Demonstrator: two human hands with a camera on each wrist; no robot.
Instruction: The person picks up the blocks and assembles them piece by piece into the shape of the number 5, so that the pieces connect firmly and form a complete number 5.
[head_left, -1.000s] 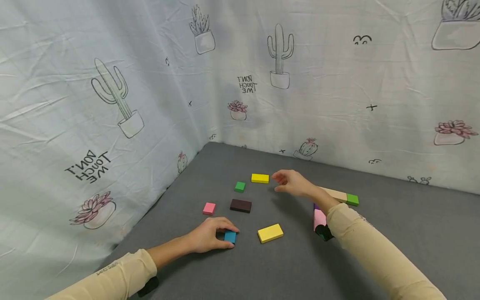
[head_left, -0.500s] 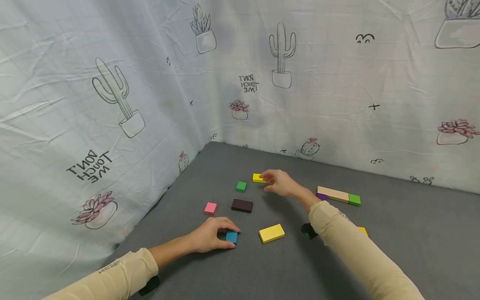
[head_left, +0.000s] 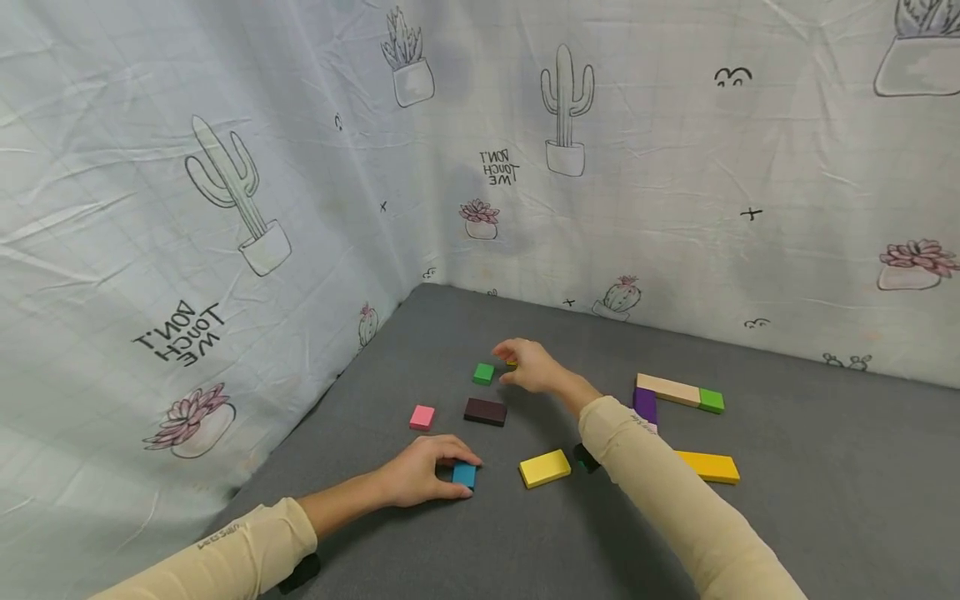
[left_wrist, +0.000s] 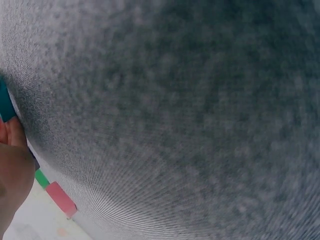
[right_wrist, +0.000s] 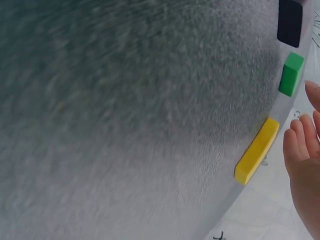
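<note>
My left hand (head_left: 412,473) rests on the table and holds a small blue block (head_left: 464,475) between thumb and fingers. At the back, my right hand (head_left: 534,367) hovers just right of a small green block (head_left: 483,373), thumb and fingers apart and nothing between them. It hides most of the far yellow block (head_left: 512,363) in the head view; the right wrist view has this yellow block (right_wrist: 256,151) whole, apart from the fingers. A dark brown block (head_left: 485,412) and a pink block (head_left: 422,417) lie between the hands. Another yellow block (head_left: 545,468) is right of the blue one.
On the right, a beige block (head_left: 667,390) touches a light green block (head_left: 711,401), with a purple block (head_left: 645,405) below it. An orange-yellow block (head_left: 708,467) is partly behind the right sleeve. White printed cloth (head_left: 675,208) hangs along the grey table's (head_left: 825,483) back and left edges.
My right hand has moved left, passing over the far yellow block towards the green block. The left hand stays still on the blue block.
</note>
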